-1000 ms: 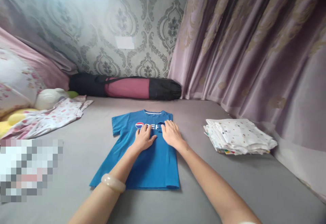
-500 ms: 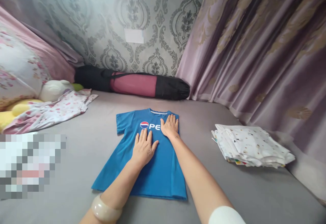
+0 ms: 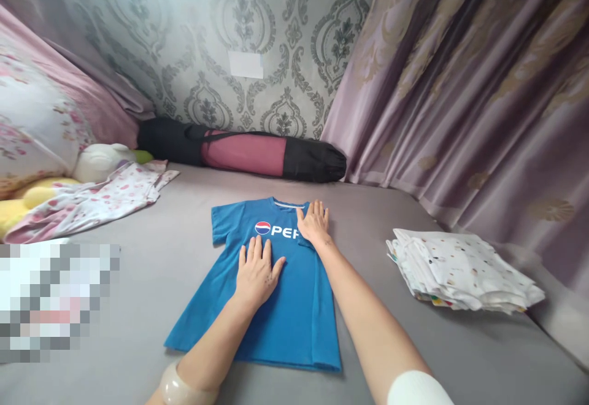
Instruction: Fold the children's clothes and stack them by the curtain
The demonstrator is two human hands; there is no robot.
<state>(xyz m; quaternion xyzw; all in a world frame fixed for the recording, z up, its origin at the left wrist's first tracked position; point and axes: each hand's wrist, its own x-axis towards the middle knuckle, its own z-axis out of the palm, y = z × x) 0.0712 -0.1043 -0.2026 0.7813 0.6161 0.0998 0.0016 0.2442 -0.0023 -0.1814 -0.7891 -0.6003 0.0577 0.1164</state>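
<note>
A blue T-shirt (image 3: 285, 307) with a round red, white and blue logo and white letters lies front up, its neck toward the wall. Its right side is folded inward along a lengthwise crease, while the left sleeve sticks out. My left hand (image 3: 256, 271) rests flat on the middle of the shirt, just below the logo, fingers spread. Over the right shoulder and folded sleeve lies my right hand (image 3: 313, 224), palm down and open, hiding the last letters. A pale bangle (image 3: 188, 386) circles my left wrist.
Folded white printed clothes (image 3: 464, 270) are stacked on the right of the grey bed sheet (image 3: 138, 276). A black and maroon long bag (image 3: 243, 152) lies along the wall. Floral trousers (image 3: 115, 196), a plush toy (image 3: 102, 162) and a pillow (image 3: 37, 110) are at left; curtains (image 3: 451, 86) hang at right.
My right hand has slid slightly outward and up toward the right shoulder, uncovering more of the lettering. My left hand stays on the shirt, a touch lower. The view has shifted a little.
</note>
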